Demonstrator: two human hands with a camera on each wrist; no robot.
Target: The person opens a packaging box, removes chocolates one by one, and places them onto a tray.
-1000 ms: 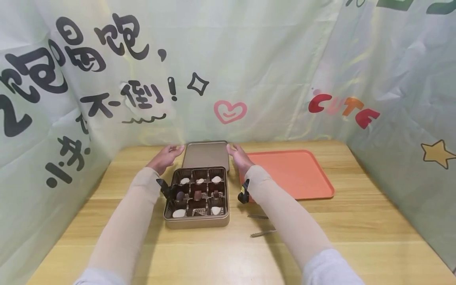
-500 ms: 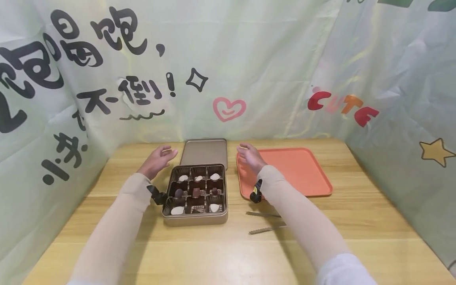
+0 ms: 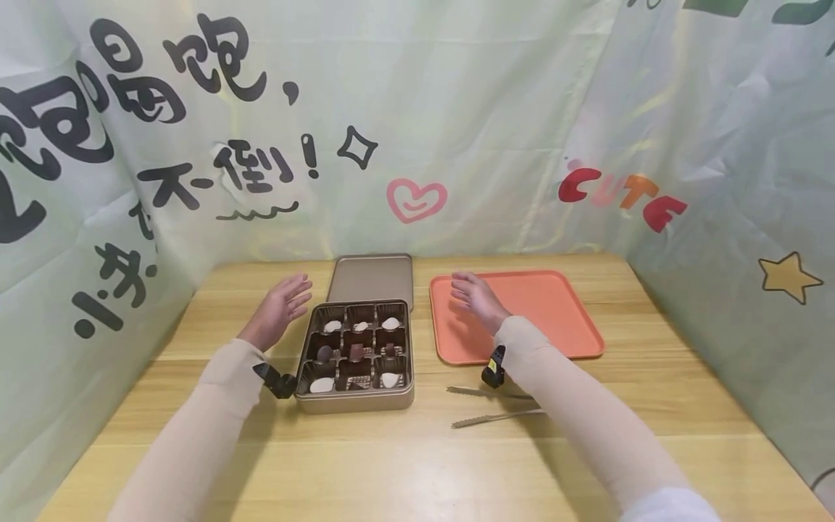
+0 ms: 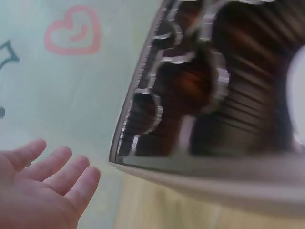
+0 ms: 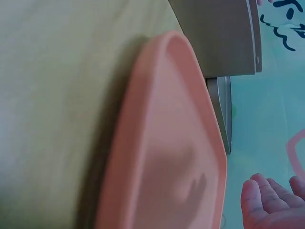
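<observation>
Pale-green printed fabric walls (image 3: 489,94) stand around a light wood-grain desk (image 3: 365,464). Left of its middle: square brown metal-looking box (image 3: 355,404), nine compartments, white pieces (image 3: 322,385) and brown pieces (image 3: 356,353) inside. Your left hand (image 3: 277,312) is beside it, fingers extended, clear of the wall. Flat brown lid (image 3: 370,279) lies just behind. Your right hand (image 3: 479,301) is over the coral rectangular tray (image 3: 535,312), fingers nearly straight. Nearer you: serrated metal tongs (image 3: 497,418), partly behind your beige right sleeve (image 3: 580,402).

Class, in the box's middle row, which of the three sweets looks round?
The left sweet in the head view: its outline is rounded, whereas the middle sweet and right sweet look blockier.
</observation>
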